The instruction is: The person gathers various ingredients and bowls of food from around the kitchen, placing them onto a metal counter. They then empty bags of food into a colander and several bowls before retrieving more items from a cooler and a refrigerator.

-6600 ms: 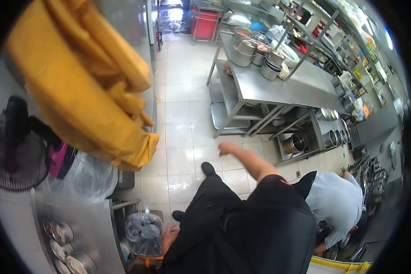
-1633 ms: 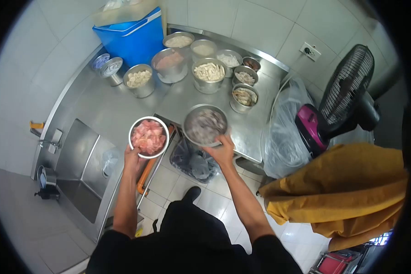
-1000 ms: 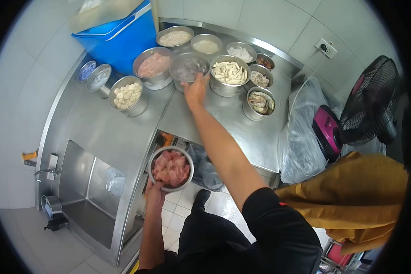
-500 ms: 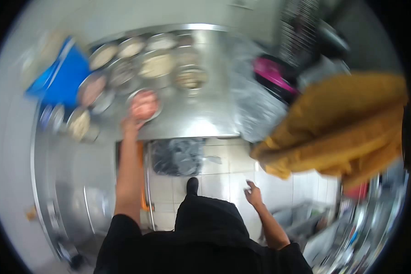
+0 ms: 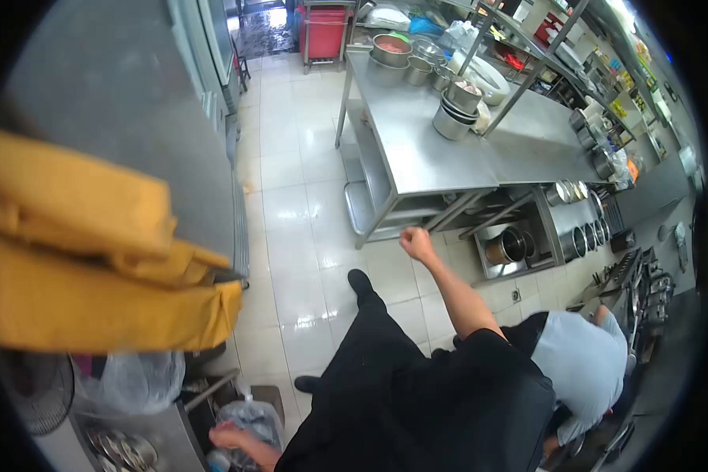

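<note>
At the lower left, my left hand (image 5: 230, 436) is beside a clear plastic bag (image 5: 252, 413) and near the metal counter (image 5: 161, 425); its fingers are blurred, and whether they hold anything cannot be made out. Out in front of my body, over the tiled floor, my right hand (image 5: 415, 242) has its fingers curled in, with nothing visible in them. It is near the front corner of a steel table (image 5: 425, 161) but apart from it.
A mustard-yellow cloth (image 5: 94, 267) hangs large at the left. Stacked metal pots (image 5: 455, 114) and a bowl of red food (image 5: 391, 49) stand on the steel table. A co-worker in a grey top (image 5: 578, 362) bends over at the lower right. A red bin (image 5: 326, 33) stands far off.
The view has swung round to the aisle and steel table. My left hand has left the bowl of pink meat it was touching. My right hand's fingers, apart before, are now curled.
</note>
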{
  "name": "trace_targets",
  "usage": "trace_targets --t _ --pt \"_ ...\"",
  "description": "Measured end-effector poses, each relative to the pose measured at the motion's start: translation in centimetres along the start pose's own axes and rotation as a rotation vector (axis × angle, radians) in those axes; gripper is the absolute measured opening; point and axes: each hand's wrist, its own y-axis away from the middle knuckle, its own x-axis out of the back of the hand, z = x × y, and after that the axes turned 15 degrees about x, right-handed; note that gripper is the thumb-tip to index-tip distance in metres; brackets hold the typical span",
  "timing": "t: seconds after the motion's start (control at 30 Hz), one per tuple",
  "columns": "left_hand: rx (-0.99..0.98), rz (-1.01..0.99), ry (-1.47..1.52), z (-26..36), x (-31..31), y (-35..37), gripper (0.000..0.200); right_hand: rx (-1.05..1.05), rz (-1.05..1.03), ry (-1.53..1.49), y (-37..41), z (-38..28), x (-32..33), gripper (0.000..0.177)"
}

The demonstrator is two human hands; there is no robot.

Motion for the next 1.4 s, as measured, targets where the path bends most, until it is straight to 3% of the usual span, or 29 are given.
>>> trace_targets --t 0.03,0.07,0.1,0.17,0.2,0.23,0.27,0.3,0.37,0.4,0.43,0.5,0.6,0.63,0.67,0.83,0.9,0.93,0.97,1.0,1.07,1.1,1.13,1.17,1.23,1.27,1.3,1.33,1.4 --pt "0.214 -0.367 0.073 -4.1 -3.7 0.4 0.023 0.050 0.143 -0.006 -4.2 0.0 1.4 0.021" --pt "0.232 -0.588 -0.213 -3.0 -8.9 11.0 0.032 0.133 0.262 -0.062 -9.6 0.7 2.7 0.020" --pt "0.218 -0.780 -0.552 -3.4 -12.2 17.3 0.051 0.213 0.376 -0.123 -15.1 1.4 4.2 0.019" --pt "0.139 -1.290 -1.228 -7.0 -17.5 21.6 0.064 0.369 0.528 0.008 -26.7 3.4 7.2 0.025" --pt "0.152 -1.289 -1.362 -8.4 -19.4 23.7 0.064 0.238 0.465 -0.056 -31.4 2.8 9.6 0.034" --pt "0.168 -1.295 -1.482 -9.7 -21.7 26.0 0.065 0.304 0.511 -0.020 -37.0 5.2 9.9 0.048" --pt "0.171 -1.279 -1.487 -9.9 -23.1 28.4 0.065 0.191 0.483 0.041 -41.5 6.6 10.7 0.055" --pt "0.141 -1.297 -1.347 -9.8 -24.7 30.8 0.062 0.083 0.451 0.103 -45.7 7.5 11.5 0.062" --pt "0.113 -1.280 -1.193 -7.8 -27.9 35.4 0.060 -0.047 0.416 -0.065 -52.4 9.0 13.7 0.072" --pt "0.199 -1.247 -1.147 -5.3 -29.4 37.9 0.058 -0.079 0.449 -0.053 -53.7 8.8 14.5 0.068" --pt "0.279 -1.219 -1.097 -4.0 -30.5 39.3 0.057 -0.068 0.436 -0.067 -54.4 8.4 14.9 0.068" --pt "0.193 -1.173 -1.126 -3.6 -31.7 39.5 0.054 -0.065 0.350 -0.008 -54.8 8.7 15.4 0.064" --pt "-0.363 -1.112 -1.397 -2.6 -34.4 41.1 0.048 0.050 0.462 0.005 -55.9 10.0 14.0 0.060" --pt "-0.351 -1.101 -1.402 -2.3 -35.7 42.2 0.048 0.103 0.517 0.013 -55.2 10.2 13.0 0.058" --pt "-0.357 -1.168 -1.347 -2.3 -36.9 43.2 0.047 0.260 0.702 -0.029 -54.1 10.3 11.7 0.054" --pt "-0.515 -1.389 -1.024 -1.5 -46.6 51.0 0.043 0.235 0.903 -0.080 -42.9 7.5 8.4 0.051" --pt "-0.274 -1.429 -0.829 -0.4 -50.2 55.4 0.046 0.299 0.824 -0.245 -36.3 6.7 7.9 0.049" --pt "-0.200 -1.431 -0.732 0.0 -51.8 57.5 0.051 0.383 0.853 -0.228 -32.9 5.9 7.6 0.046" --pt "-0.200 -1.388 -0.705 1.5 -52.7 59.1 0.052 0.461 0.806 -0.292 -29.4 4.8 7.3 0.051" --pt "-0.080 -1.370 -0.599 0.8 -53.3 59.7 0.056 0.468 0.715 -0.286 -25.5 2.8 7.8 0.051" --pt "-0.121 -1.336 -0.558 -0.1 -51.6 58.2 0.059 0.621 0.554 -0.255 -18.6 -1.2 8.6 0.048" --pt "-0.058 -1.330 -0.546 1.1 -48.9 56.7 0.047 0.721 0.507 -0.231 -15.7 -1.8 7.9 0.047" --pt "0.002 -1.273 -0.581 1.0 -45.5 54.2 0.040 0.688 0.338 -0.216 -12.5 -2.3 7.5 0.044" --pt "0.059 -1.242 -0.612 1.1 -42.3 51.7 0.033 0.902 0.309 -0.118 -9.9 -4.4 6.7 0.043" --pt "0.485 -1.194 -0.695 1.4 -34.0 44.8 0.025 1.017 0.150 -0.269 -4.0 -9.2 4.9 0.041" --pt "0.657 -1.143 -0.556 -0.1 -29.4 41.3 0.024 1.025 -0.022 -0.312 -1.1 -10.6 3.4 0.041" --pt "0.826 -1.148 -0.220 -1.8 -24.1 37.6 0.028 1.063 -0.143 -0.367 2.0 -13.9 2.2 0.042" --pt "0.899 -1.120 -0.307 -0.8 -18.6 33.7 0.033 1.090 -0.268 -0.422 5.0 -17.3 0.9 0.044" --pt "0.956 -1.152 0.090 -0.5 -7.3 27.1 0.039 1.130 -0.459 -0.496 10.8 -23.8 -2.7 0.045"
